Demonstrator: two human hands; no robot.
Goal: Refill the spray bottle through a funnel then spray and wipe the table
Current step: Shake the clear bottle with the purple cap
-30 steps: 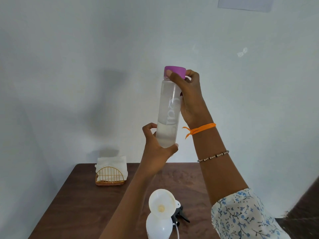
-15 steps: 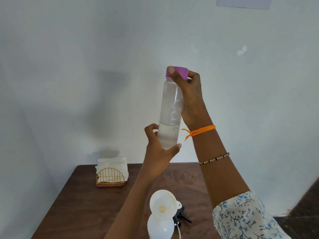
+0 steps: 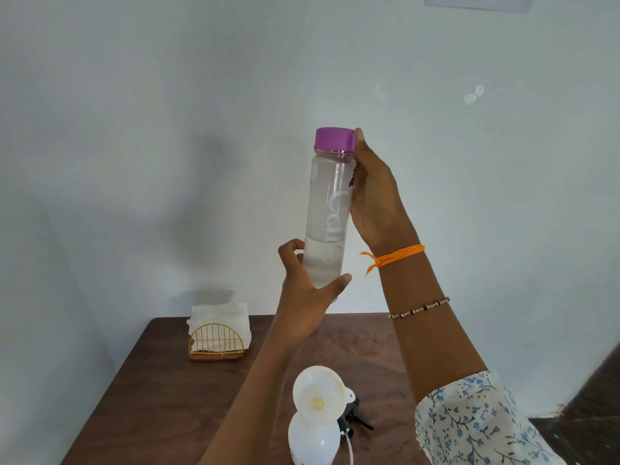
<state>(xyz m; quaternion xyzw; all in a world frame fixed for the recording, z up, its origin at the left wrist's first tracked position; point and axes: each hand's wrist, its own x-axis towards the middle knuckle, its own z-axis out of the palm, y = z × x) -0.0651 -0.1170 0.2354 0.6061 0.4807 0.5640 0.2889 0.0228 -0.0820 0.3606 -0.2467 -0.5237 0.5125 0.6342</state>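
Uncapping step, I judge. My left hand (image 3: 303,297) grips the clear plastic water bottle (image 3: 327,213) low; right hand (image 3: 372,196) curls round its purple screw cap (image 3: 334,139). White spray bottle (image 3: 313,441), white plastic funnel (image 3: 318,399) seated, waits below on brown table (image 3: 161,397). Next: cap off, then tilt over funnel.

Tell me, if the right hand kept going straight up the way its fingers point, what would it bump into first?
Probably nothing close. The right hand reaches up beside the clear bottle, fingers at its purple cap. Above the fingers only the pale wall shows behind, though depth is hard to judge from one view.
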